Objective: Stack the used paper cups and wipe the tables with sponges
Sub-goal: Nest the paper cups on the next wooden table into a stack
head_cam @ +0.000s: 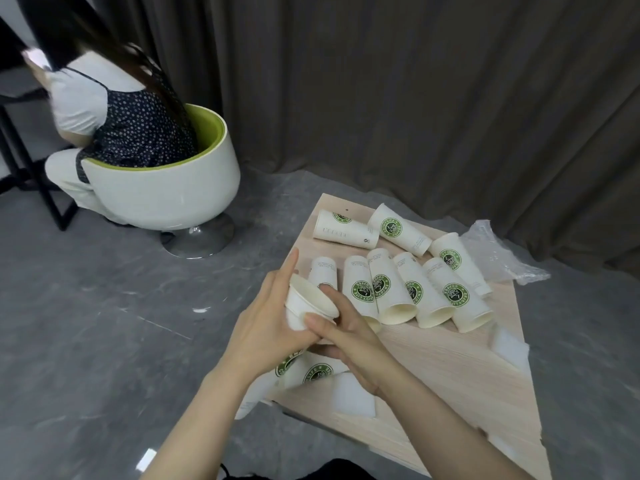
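Observation:
My left hand (266, 327) grips a white paper cup (306, 306) above the near left corner of the light wood table (460, 368). Its rim faces up and right. My right hand (349, 336) holds the same cup from the right, fingers over its rim and side. Several white cups with green logos (391, 289) lie on their sides in a row just beyond my hands, and three more (398, 230) lie at the far end. Two cups (308, 368) lie under my hands at the table edge. White sponges (353, 394) (510, 346) rest on the table.
A crumpled clear plastic bag (498, 254) lies at the table's far right corner. A person sits in a white and green tub chair (162, 188) to the left on the grey floor. Dark curtains (415, 81) hang behind the table. A black metal frame (34, 174) stands far left.

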